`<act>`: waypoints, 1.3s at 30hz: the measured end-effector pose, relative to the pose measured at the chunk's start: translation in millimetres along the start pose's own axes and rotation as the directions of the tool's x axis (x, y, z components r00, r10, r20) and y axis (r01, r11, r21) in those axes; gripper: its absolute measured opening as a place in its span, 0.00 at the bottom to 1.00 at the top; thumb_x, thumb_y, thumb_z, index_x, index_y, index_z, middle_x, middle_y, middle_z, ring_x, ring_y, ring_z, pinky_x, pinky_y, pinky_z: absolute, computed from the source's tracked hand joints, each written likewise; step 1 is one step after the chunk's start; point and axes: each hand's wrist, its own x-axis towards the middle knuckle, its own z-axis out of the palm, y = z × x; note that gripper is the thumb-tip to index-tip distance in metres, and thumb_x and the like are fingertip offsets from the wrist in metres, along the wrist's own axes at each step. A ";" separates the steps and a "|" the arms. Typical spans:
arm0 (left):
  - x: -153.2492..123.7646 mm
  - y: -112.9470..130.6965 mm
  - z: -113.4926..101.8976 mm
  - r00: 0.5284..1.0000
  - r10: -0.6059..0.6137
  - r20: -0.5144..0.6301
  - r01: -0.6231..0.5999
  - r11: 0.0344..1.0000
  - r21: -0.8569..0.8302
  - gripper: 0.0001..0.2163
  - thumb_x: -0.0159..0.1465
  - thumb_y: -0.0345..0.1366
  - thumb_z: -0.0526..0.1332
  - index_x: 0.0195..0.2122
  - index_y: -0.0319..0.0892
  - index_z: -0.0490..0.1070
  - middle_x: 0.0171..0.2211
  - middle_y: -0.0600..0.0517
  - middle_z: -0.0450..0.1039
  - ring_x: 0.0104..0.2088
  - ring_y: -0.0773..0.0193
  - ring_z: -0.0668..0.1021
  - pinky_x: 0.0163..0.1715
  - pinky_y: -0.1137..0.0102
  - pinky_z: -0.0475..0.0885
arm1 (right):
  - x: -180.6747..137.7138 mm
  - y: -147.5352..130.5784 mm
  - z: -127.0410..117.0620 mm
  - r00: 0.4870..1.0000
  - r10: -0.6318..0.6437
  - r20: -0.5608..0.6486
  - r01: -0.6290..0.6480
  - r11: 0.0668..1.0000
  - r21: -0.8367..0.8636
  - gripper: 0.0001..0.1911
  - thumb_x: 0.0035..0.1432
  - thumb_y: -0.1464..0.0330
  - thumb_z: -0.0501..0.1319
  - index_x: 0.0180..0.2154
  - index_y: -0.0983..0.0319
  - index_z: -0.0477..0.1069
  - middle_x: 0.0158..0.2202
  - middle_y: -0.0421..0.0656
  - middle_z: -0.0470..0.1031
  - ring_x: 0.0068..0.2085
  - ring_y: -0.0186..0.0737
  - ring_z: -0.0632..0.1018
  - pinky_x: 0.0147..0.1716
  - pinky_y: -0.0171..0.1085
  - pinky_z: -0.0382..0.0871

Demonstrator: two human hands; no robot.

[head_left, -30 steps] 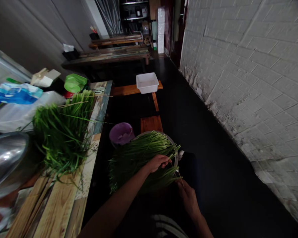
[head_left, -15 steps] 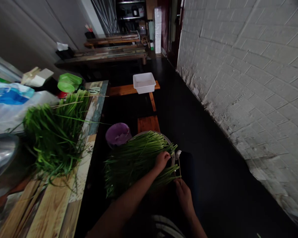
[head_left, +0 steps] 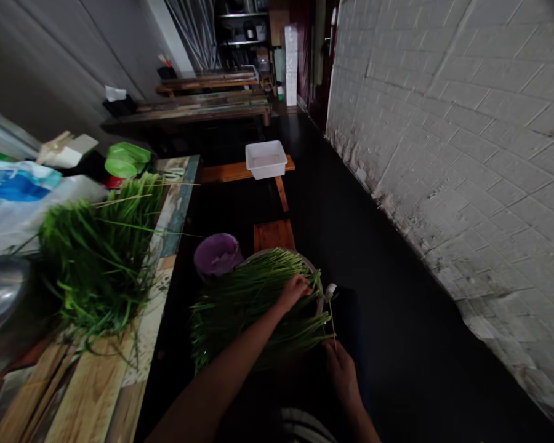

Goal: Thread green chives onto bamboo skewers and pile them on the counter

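A heap of green chives (head_left: 253,301) fills a round basin (head_left: 320,303) in front of me, cut ends to the right. My left hand (head_left: 294,293) lies over the stems near those ends, fingers curled in a pinch on the chives. Lower right, my right hand (head_left: 341,368) is closed around a thin wooden skewer (head_left: 333,320) that points upward. Several chive stems reach close to its fingertips. A small whitish thing (head_left: 331,290) shows just beyond the skewer's upper end.
A purple bucket (head_left: 218,253) stands left of the basin. More chives (head_left: 101,264) lie on the wooden table (head_left: 96,375) beside a metal bowl (head_left: 2,301). Ahead, a white tub (head_left: 266,160) sits on a bench (head_left: 221,173). A brick wall (head_left: 466,154) runs along the right.
My left hand has shifted slightly up and left over the chive stems. The right hand keeps the skewer almost in place. The view has tilted a little.
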 end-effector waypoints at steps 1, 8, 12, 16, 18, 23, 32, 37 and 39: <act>-1.8 2.9 -2.6 0.999 -0.024 0.029 0.026 0.997 -0.074 0.09 0.53 0.30 0.56 0.36 0.40 0.67 0.37 0.52 0.71 0.29 0.69 0.73 0.30 0.73 0.66 | 0.6 -0.3 0.1 1.000 0.001 0.003 -0.001 1.000 0.003 0.24 0.57 0.50 0.53 0.37 0.65 0.73 0.23 0.37 0.66 0.23 0.32 0.63 0.22 0.29 0.59; -10.6 32.2 -16.2 0.986 -0.001 0.165 0.021 0.993 -0.119 0.18 0.56 0.45 0.58 0.42 0.38 0.71 0.36 0.50 0.74 0.30 0.68 0.71 0.29 0.73 0.62 | 0.7 -8.4 -1.2 0.998 -0.066 0.016 0.066 0.998 -0.023 0.22 0.59 0.53 0.53 0.37 0.65 0.73 0.23 0.38 0.66 0.24 0.32 0.63 0.23 0.29 0.60; -15.8 45.2 -29.8 0.984 0.014 0.176 0.024 0.977 -0.212 0.17 0.51 0.47 0.64 0.31 0.36 0.73 0.33 0.50 0.74 0.32 0.66 0.72 0.34 0.71 0.65 | -4.4 -17.0 -1.4 0.997 -0.065 0.043 0.065 0.998 -0.010 0.21 0.60 0.54 0.52 0.37 0.64 0.73 0.26 0.39 0.68 0.26 0.33 0.66 0.24 0.29 0.61; -24.0 51.5 -41.3 0.977 -0.073 0.202 0.138 0.934 -0.330 0.19 0.47 0.46 0.68 0.33 0.37 0.72 0.33 0.50 0.73 0.25 0.69 0.72 0.27 0.72 0.65 | -7.2 -29.1 -0.1 0.992 -0.066 0.107 0.066 0.998 0.000 0.21 0.61 0.53 0.52 0.39 0.63 0.72 0.26 0.40 0.69 0.25 0.34 0.66 0.23 0.29 0.60; -29.5 52.3 -43.5 0.979 -0.060 0.193 0.124 0.933 -0.338 0.19 0.47 0.46 0.68 0.33 0.36 0.73 0.33 0.50 0.73 0.23 0.72 0.69 0.23 0.74 0.63 | -7.1 -35.5 0.9 0.988 -0.087 0.130 0.088 0.996 -0.006 0.22 0.61 0.53 0.51 0.39 0.63 0.72 0.26 0.40 0.69 0.25 0.34 0.65 0.24 0.30 0.60; -42.6 52.8 -42.0 0.958 -0.145 0.247 0.243 0.867 -0.436 0.18 0.48 0.46 0.68 0.32 0.35 0.74 0.30 0.50 0.72 0.24 0.73 0.69 0.25 0.75 0.63 | -6.1 -44.8 2.4 0.984 -0.104 0.146 0.107 0.994 -0.013 0.21 0.60 0.53 0.52 0.40 0.63 0.72 0.25 0.38 0.67 0.24 0.33 0.64 0.22 0.29 0.58; -52.9 58.9 -36.3 0.955 -0.147 0.257 0.240 0.892 -0.383 0.15 0.44 0.41 0.71 0.26 0.35 0.71 0.24 0.54 0.68 0.23 0.72 0.69 0.23 0.74 0.61 | -5.1 -48.5 1.6 0.981 -0.139 0.137 0.138 0.990 0.019 0.19 0.61 0.56 0.53 0.40 0.64 0.72 0.23 0.37 0.64 0.23 0.31 0.61 0.22 0.29 0.56; -56.0 61.4 -32.9 0.956 -0.133 0.261 0.229 0.896 -0.381 0.16 0.44 0.41 0.71 0.26 0.34 0.72 0.26 0.52 0.69 0.24 0.72 0.69 0.24 0.74 0.62 | -4.1 -50.4 2.4 0.981 -0.129 0.146 0.130 0.992 0.001 0.19 0.61 0.56 0.53 0.40 0.64 0.72 0.23 0.37 0.63 0.23 0.31 0.60 0.21 0.29 0.55; -57.4 63.3 -32.1 0.955 -0.128 0.267 0.229 0.892 -0.389 0.16 0.44 0.42 0.71 0.26 0.33 0.72 0.26 0.51 0.70 0.24 0.72 0.69 0.24 0.74 0.62 | -3.6 -51.1 2.4 0.980 -0.129 0.149 0.132 0.991 -0.013 0.19 0.61 0.56 0.52 0.39 0.64 0.71 0.22 0.36 0.62 0.23 0.31 0.60 0.21 0.30 0.55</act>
